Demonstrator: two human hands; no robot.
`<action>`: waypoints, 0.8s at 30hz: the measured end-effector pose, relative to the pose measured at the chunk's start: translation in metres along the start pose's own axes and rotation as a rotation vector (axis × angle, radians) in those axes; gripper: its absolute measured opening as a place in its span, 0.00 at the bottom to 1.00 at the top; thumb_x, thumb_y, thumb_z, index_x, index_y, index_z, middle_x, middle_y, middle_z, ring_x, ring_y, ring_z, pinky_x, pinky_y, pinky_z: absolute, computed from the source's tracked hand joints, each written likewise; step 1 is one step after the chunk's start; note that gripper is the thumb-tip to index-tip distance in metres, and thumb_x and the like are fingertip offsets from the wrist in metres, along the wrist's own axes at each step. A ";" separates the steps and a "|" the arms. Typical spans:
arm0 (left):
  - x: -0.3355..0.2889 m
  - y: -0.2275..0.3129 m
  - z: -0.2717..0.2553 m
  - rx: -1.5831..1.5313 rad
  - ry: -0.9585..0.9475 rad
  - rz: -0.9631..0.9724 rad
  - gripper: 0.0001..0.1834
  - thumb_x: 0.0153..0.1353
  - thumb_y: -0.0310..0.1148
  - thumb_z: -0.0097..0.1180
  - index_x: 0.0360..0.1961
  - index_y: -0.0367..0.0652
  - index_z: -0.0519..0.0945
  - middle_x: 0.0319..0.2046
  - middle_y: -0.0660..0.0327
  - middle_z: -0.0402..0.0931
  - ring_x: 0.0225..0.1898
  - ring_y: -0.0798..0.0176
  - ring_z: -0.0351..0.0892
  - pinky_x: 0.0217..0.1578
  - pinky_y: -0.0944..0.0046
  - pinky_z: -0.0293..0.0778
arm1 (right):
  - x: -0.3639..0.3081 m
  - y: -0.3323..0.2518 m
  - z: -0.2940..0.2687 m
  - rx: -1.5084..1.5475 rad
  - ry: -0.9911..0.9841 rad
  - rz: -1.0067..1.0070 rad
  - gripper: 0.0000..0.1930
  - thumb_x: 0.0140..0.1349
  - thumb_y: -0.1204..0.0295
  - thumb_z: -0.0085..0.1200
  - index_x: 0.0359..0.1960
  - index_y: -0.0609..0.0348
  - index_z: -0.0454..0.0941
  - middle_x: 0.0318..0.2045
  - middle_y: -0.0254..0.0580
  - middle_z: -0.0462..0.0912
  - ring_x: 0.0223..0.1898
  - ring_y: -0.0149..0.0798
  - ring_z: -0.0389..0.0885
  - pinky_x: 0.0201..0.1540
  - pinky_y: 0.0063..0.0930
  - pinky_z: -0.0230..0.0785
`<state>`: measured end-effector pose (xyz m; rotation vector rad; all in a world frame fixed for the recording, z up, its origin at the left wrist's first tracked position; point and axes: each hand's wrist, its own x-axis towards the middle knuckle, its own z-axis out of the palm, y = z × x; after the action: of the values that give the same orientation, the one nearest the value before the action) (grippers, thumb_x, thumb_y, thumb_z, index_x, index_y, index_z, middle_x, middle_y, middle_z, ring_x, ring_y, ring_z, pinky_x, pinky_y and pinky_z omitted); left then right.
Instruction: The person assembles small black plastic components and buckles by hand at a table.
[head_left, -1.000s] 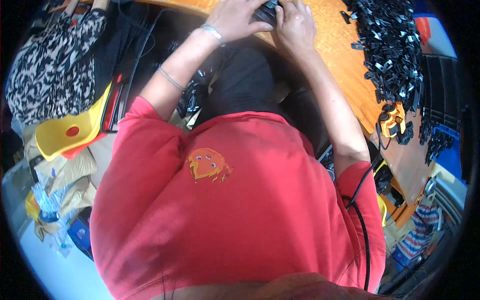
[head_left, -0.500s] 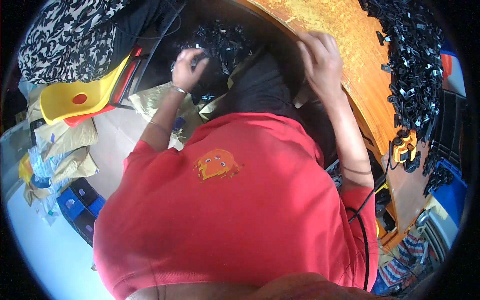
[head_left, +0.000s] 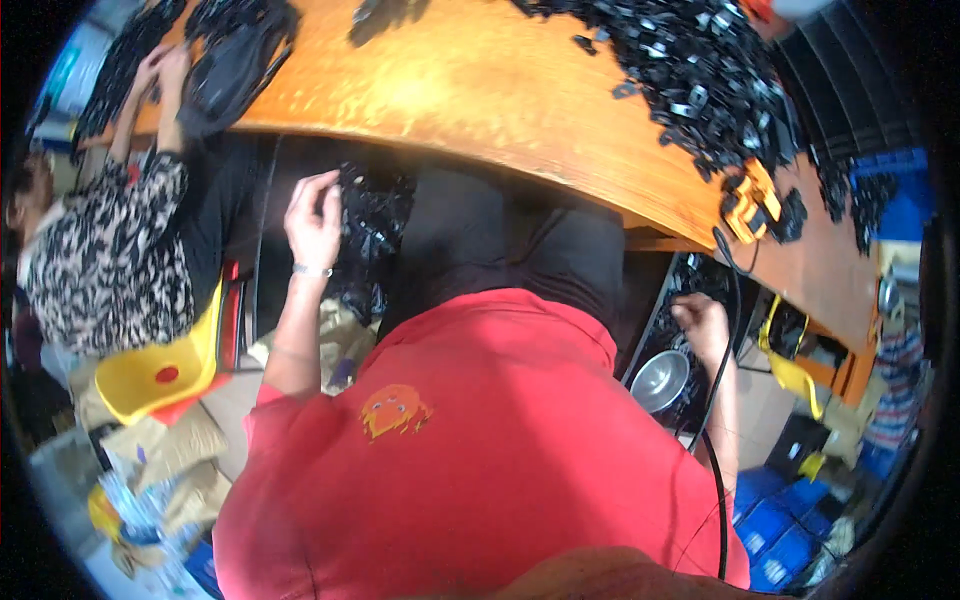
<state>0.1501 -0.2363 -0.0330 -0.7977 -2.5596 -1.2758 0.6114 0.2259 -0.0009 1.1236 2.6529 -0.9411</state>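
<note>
My left hand (head_left: 313,222) is raised beside a dark bin of small black plastic parts (head_left: 375,215), to the left of my legs. Its thumb and fingers are apart, with nothing visible between them. Down on my right, my right hand (head_left: 703,325) reaches over a second container of small black parts (head_left: 697,272). Its fingers are curled together; whatever may be in them is hidden. A round metal bowl (head_left: 660,381) rests in that container, just left of the hand.
An orange-brown wooden table (head_left: 450,90) curves across the front, with a large heap of black parts (head_left: 690,80). An orange-and-black device (head_left: 750,203) with a black cable sits at its right. Another person (head_left: 110,250) works at far left near a yellow chair (head_left: 150,385).
My view has turned right and the table now spans the front. My right hand has left the table edge and gone down to the right-hand container. My left hand stays raised, open.
</note>
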 end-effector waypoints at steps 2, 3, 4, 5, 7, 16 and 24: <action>0.016 0.016 0.003 -0.036 -0.002 0.040 0.09 0.71 0.24 0.61 0.49 0.38 0.88 0.44 0.55 0.86 0.47 0.59 0.86 0.52 0.61 0.80 | -0.029 0.026 -0.039 0.040 -0.022 0.260 0.08 0.65 0.73 0.68 0.38 0.67 0.88 0.27 0.47 0.88 0.30 0.38 0.85 0.40 0.37 0.78; 0.022 0.019 0.007 -0.054 -0.011 0.054 0.09 0.71 0.24 0.61 0.49 0.38 0.88 0.44 0.56 0.86 0.47 0.59 0.86 0.52 0.61 0.80 | -0.043 0.025 -0.057 -0.014 -0.058 0.291 0.09 0.65 0.72 0.68 0.38 0.67 0.88 0.24 0.45 0.87 0.28 0.36 0.84 0.39 0.36 0.78; 0.029 0.020 0.013 -0.080 -0.012 0.095 0.09 0.71 0.24 0.61 0.49 0.38 0.88 0.44 0.55 0.86 0.48 0.59 0.86 0.53 0.61 0.80 | -0.057 0.012 -0.062 0.007 -0.080 0.259 0.11 0.66 0.69 0.68 0.34 0.67 0.87 0.23 0.44 0.86 0.27 0.34 0.82 0.36 0.37 0.76; 0.037 0.030 0.023 -0.060 -0.027 0.112 0.09 0.71 0.24 0.61 0.49 0.38 0.88 0.44 0.54 0.86 0.48 0.58 0.86 0.54 0.60 0.79 | -0.065 0.005 -0.055 0.197 -0.141 0.336 0.13 0.66 0.66 0.68 0.30 0.66 0.86 0.21 0.42 0.84 0.27 0.31 0.80 0.34 0.36 0.74; 0.046 0.037 0.037 -0.040 -0.040 0.191 0.09 0.71 0.23 0.60 0.49 0.37 0.88 0.45 0.54 0.86 0.48 0.58 0.86 0.54 0.60 0.80 | -0.065 -0.008 -0.042 0.163 -0.358 0.069 0.21 0.68 0.60 0.68 0.25 0.65 0.80 0.19 0.40 0.78 0.24 0.33 0.76 0.29 0.36 0.67; 0.042 0.062 0.061 -0.087 -0.126 0.213 0.11 0.74 0.20 0.57 0.53 0.32 0.87 0.46 0.53 0.86 0.48 0.61 0.87 0.54 0.62 0.81 | 0.008 -0.128 0.069 0.570 -0.240 -0.471 0.14 0.68 0.59 0.70 0.38 0.59 0.88 0.30 0.43 0.85 0.33 0.41 0.85 0.39 0.37 0.77; 0.077 0.072 0.055 -0.083 -0.055 0.269 0.10 0.74 0.20 0.58 0.53 0.32 0.86 0.47 0.54 0.86 0.49 0.61 0.85 0.55 0.64 0.79 | 0.110 -0.221 0.029 0.258 0.372 -0.706 0.08 0.66 0.67 0.66 0.41 0.56 0.87 0.35 0.45 0.84 0.38 0.49 0.87 0.42 0.43 0.80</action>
<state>0.1281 -0.1285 0.0121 -1.1627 -2.3507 -1.2954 0.3778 0.1589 0.0508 0.3851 3.4038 -1.3103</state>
